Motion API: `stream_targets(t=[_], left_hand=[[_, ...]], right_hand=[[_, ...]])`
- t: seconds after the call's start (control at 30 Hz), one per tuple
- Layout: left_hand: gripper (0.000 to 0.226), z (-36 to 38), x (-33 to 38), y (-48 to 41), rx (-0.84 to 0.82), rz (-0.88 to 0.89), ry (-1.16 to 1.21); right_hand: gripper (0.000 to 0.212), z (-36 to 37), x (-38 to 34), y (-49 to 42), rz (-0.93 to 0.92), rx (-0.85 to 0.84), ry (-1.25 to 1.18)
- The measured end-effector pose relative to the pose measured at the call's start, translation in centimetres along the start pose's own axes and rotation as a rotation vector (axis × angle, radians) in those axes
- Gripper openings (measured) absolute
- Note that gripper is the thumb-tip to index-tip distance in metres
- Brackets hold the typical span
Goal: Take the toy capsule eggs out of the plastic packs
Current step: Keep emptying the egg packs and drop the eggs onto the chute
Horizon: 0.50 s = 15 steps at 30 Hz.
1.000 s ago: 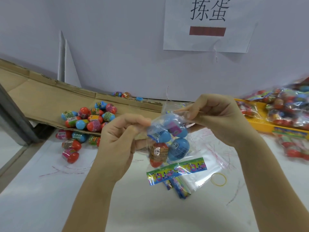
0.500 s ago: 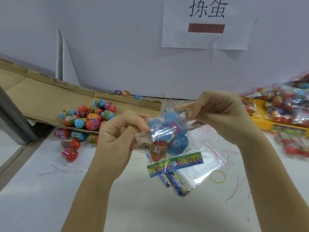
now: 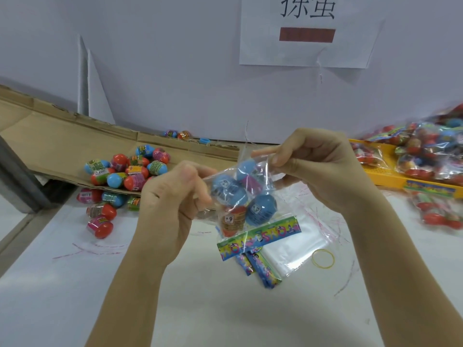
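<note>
1. left hand [image 3: 172, 196] fingers curled, pinching left edge of plastic pack [image 3: 261, 171], held above table [image 3: 200, 309].
2. right hand [image 3: 318, 169] curled, pinching pack's top right edge.
3. capsule eggs [image 3: 260, 209] inside pack, blue and red.
4. loose eggs [image 3: 130, 171] piled on cardboard [image 3: 62, 146] at left; full packs [image 3: 426, 151] at right.

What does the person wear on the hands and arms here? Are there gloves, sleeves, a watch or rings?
Nothing worn shows. The left hand and right hand have no gloves and no visible ring. The left forearm and right forearm are bare down to the picture's lower edge: no sleeve, watch or bracelet.
</note>
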<state>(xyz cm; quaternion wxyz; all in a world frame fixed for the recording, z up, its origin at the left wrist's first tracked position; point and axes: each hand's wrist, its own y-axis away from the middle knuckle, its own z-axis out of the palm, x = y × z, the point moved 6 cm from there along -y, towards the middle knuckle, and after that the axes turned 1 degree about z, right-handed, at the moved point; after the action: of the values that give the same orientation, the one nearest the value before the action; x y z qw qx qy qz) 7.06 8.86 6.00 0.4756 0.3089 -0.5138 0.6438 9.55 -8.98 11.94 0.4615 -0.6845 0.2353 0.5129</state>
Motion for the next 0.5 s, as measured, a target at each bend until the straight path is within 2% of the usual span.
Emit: stream_targets(t=[0.07, 0.1, 0.23, 0.37, 0.43, 0.5], left_hand=[[0.027, 0.02, 0.32, 0.0, -0.022, 0.028, -0.047], [0.022, 0.14, 0.61, 0.04, -0.026, 0.037, -0.064], [0.026, -0.13, 0.62, 0.17, -0.014, 0.058, -0.074], [0.036, -0.27, 0.39, -0.07, -0.005, 0.004, 0.015], [0.045, -0.15, 0.03, -0.02, -0.023, -0.08, -0.036], [0.029, 0.15, -0.21, 0.06, -0.052, -0.128, -0.082]], right_hand=[[0.034, 0.09, -0.01, -0.05, -0.002, -0.007, 0.006], [0.034, 0.04, -0.01, -0.07, -0.006, -0.005, 0.019], [0.03, -0.3, 0.04, -0.02, -0.019, 0.002, 0.017], [0.013, -0.17, -0.05, 0.09, -0.031, -0.031, -0.035], [0.02, -0.26, -0.05, 0.03, -0.026, -0.022, -0.053], [0.026, -0.53, 0.18, 0.01, -0.015, -0.004, -0.026]])
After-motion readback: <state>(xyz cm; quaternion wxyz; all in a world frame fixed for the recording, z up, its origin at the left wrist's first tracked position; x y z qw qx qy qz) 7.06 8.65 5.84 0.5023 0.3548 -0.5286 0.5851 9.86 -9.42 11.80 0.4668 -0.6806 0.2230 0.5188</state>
